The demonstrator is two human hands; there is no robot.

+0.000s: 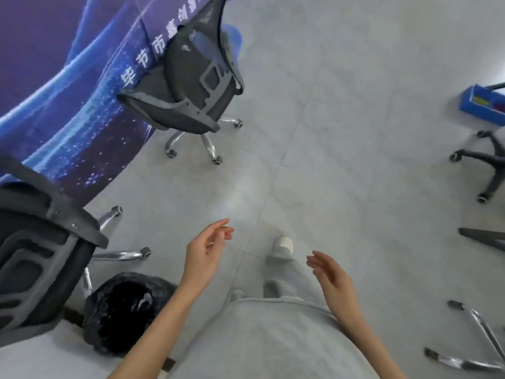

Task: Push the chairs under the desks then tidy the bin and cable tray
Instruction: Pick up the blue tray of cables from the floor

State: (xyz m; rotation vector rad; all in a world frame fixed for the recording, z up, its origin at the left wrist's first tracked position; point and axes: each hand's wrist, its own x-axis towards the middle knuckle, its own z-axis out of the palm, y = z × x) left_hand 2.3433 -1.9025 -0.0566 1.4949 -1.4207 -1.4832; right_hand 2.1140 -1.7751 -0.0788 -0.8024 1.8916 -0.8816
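With both hands free and nothing gripped, the risk now is mostly in the approach. Left hand (207,248) hangs mid-air over the floor, fingers (222,228) loosely curved and slightly apart, holding nothing. Right hand (332,277) likewise, fingers relaxed and apart, empty.

Task items: far mesh chair (196,80) sits against the blue-draped surface (54,105), seat partly at the drape but chrome base still out on the floor. Near mesh chair (41,247) is at lower left, back toward the person, also not fully in. Bin with black liner (123,310) stands just beside the near chair's chrome legs, close to the left forearm. Blue tray (483,102) is well apart at far right; can't tell if it's the cable tray.

Likely failure modes:
- Pushing the near chair could swing a castor leg into the bin and tip it.
- Drape may snag on castors or armrests and drag.
- Other chair bases (486,165) at right are trip hazards for the white shoe (284,246).

Writing: white Chinese characters on the drape, "毕节市" readable; the rest is blurred or hidden behind the chair back.
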